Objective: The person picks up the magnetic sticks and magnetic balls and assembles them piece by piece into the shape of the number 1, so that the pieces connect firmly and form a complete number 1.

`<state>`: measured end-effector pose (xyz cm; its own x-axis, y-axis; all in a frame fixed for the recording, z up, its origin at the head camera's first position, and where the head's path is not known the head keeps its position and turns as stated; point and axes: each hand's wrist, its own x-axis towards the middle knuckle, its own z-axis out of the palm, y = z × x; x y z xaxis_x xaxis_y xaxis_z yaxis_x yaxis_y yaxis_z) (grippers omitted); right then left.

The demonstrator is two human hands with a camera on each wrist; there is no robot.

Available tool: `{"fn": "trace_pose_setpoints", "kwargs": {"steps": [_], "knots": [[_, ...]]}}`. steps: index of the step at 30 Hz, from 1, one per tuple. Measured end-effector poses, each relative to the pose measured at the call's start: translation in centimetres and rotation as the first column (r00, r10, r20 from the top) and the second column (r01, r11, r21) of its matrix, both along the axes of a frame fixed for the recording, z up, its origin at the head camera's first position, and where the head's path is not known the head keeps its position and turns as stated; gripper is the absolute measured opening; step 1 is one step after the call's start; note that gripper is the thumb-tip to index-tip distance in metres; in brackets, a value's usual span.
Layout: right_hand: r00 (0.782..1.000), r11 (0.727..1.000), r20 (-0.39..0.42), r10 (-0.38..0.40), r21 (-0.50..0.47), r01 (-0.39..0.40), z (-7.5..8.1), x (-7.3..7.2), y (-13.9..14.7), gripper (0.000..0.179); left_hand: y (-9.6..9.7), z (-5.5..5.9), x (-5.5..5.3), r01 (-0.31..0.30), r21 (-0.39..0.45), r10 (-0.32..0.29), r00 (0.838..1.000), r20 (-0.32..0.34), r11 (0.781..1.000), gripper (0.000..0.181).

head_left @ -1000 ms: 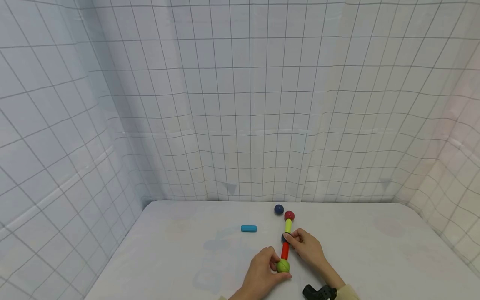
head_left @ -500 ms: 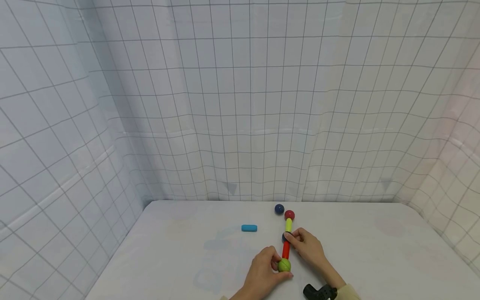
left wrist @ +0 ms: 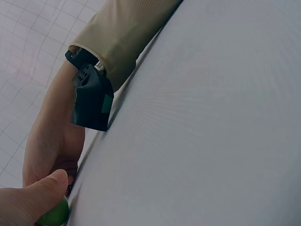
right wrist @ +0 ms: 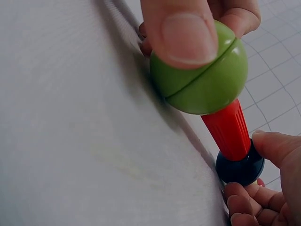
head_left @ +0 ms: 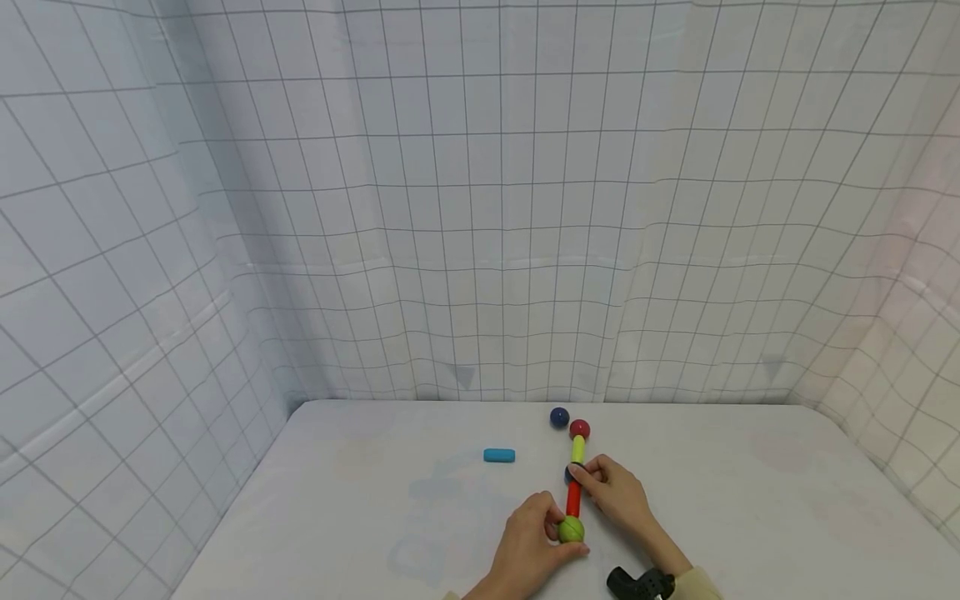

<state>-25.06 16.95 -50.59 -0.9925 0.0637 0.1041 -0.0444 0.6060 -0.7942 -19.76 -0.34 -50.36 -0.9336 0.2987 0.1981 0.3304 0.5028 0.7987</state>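
Note:
My left hand (head_left: 528, 542) pinches a green ball (right wrist: 202, 80) between thumb and fingers at the near end of a chain of toy pieces. A ribbed red rod (right wrist: 228, 129) joins that ball to a dark blue ball (right wrist: 241, 168). My right hand (head_left: 618, 497) grips this dark blue ball with thumb and fingertips. Beyond it, a yellow rod (head_left: 578, 449) leads to a red ball (head_left: 580, 429) at the far end. The chain lies in a nearly straight line on the white table (head_left: 337, 500). In the left wrist view the green ball is mostly hidden by the thumb.
A loose dark blue ball (head_left: 559, 417) sits just left of the chain's red ball. Further left lies a short blue rod (head_left: 499, 456). Behind the table hangs a white gridded curtain (head_left: 495, 250). A black wrist camera (head_left: 640, 584) is strapped on my right wrist.
Both hands keep their hold on the two balls. Everything on the table shifts very slightly right and up in the head view, loose pieces included.

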Motion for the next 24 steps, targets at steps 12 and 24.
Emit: {"fn": "trace_pose_setpoints", "kwargs": {"steps": [12,24], "knots": [[1.000,1.000,0.023,-0.007,-0.003,0.007,0.23,-0.07,0.12,0.034,0.09,-0.18,-0.11,-0.011,0.008,0.011,1.000,-0.012,1.000,0.040],[1.000,1.000,0.024,-0.001,-0.023,0.001,0.24,-0.20,0.01,0.034,0.13,-0.21,-0.22,-0.018,0.005,0.018,1.000,-0.020,1.000,0.040]]}}
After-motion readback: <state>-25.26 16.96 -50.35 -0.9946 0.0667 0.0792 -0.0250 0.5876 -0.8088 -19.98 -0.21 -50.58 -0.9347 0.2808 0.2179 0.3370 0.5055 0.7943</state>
